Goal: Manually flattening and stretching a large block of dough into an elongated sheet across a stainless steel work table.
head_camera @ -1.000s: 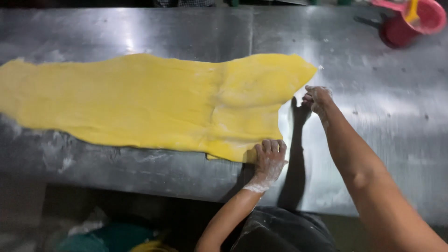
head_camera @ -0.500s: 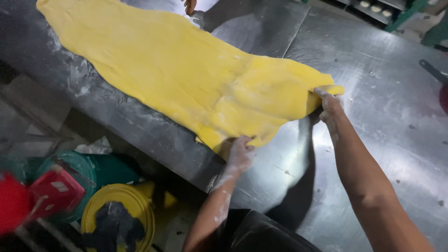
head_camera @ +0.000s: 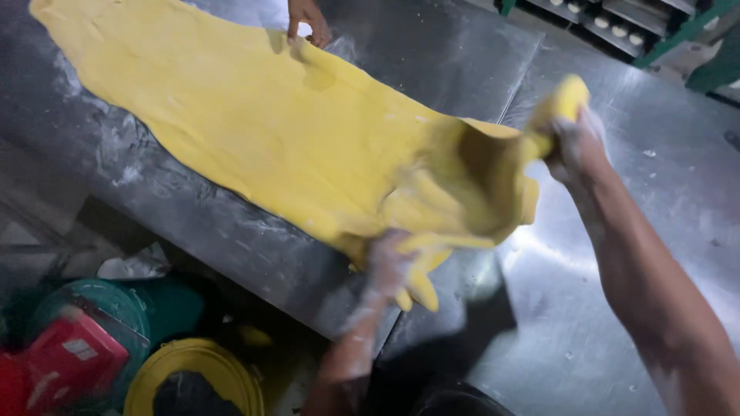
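Lifting near end of thin yellow dough sheet [head_camera: 293,146] off steel table [head_camera: 617,308], L hand [head_camera: 389,266] & R hand [head_camera: 574,139] both gripping edge; next prob. needs even fold-back w/o tearing.

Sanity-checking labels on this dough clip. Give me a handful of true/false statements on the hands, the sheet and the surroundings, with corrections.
1. Both hands grip the near end of the yellow dough sheet. True: the left hand holds its lower corner, the right hand the upper one.
2. The near end lies flat on the steel table. False: it is lifted and folding.
3. Another person's hand is at the sheet's far edge. True.
4. The dough is white. False: it is yellow.
5. A red container sits below the table edge on the left. True.
6. The table is wooden. False: it is shiny metal, dusted with flour.
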